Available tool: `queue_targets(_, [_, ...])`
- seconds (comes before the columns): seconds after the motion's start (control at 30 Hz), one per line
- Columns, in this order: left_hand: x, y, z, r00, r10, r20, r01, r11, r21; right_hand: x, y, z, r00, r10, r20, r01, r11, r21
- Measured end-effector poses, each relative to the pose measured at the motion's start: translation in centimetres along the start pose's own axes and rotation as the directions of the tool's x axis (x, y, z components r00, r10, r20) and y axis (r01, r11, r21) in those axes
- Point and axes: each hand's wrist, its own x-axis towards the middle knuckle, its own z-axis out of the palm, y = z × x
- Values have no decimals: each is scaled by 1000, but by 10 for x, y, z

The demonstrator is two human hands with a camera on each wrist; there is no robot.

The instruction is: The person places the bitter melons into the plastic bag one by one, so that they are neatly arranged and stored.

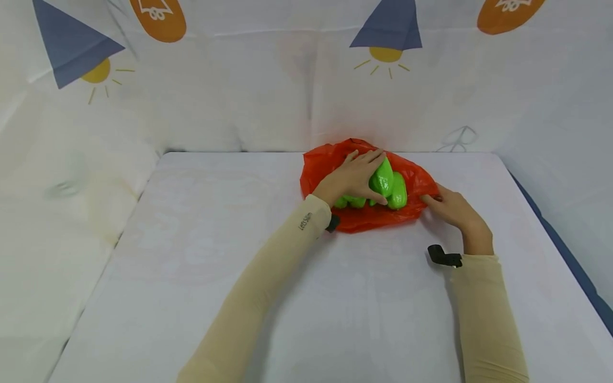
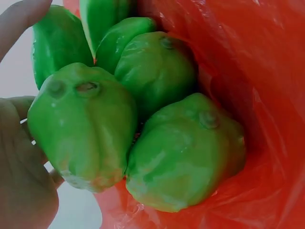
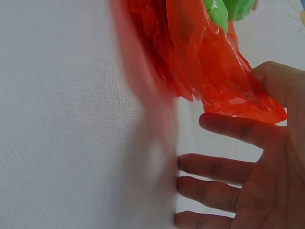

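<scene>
A crinkled red plastic bag (image 1: 364,219) lies near the far edge of the white table, with its mouth spread wide. Several shiny green chayotes (image 1: 396,192) sit bunched together in it; in the left wrist view, a furrowed chayote (image 2: 81,129) is closest to the palm. Over them reaches my left hand (image 1: 351,178), fingers spread and fairly straight, beside the chayotes. My right hand (image 1: 455,210) pinches the bag's right edge between thumb and forefinger, its other fingers extended below. The lower parts of the chayotes are hidden by the bag and by one another.
The white table (image 1: 191,255) reaches back to a white cloth wall (image 1: 268,96) printed with lamps. More white cloth hangs along the left and right sides. A black camera mount (image 1: 442,256) sticks out from the right wrist.
</scene>
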Motion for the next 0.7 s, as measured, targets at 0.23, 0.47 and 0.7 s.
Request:
queue_targets(0.23, [-3,-1,-2,999,-15,41,16,999,-34,1,-2,0,1000,18,5,-18,1000,-8])
queue_targets(0.47, [-7,2,-5,990,-60,131,69,996,-63,1,-1,0,1000,11,4,-11,1000,-16])
queue_targets(0.7, [-11,-5,-2,990,-72,124,83,993,-87,0,-2,0,1000,14,11,-13,1000,-17])
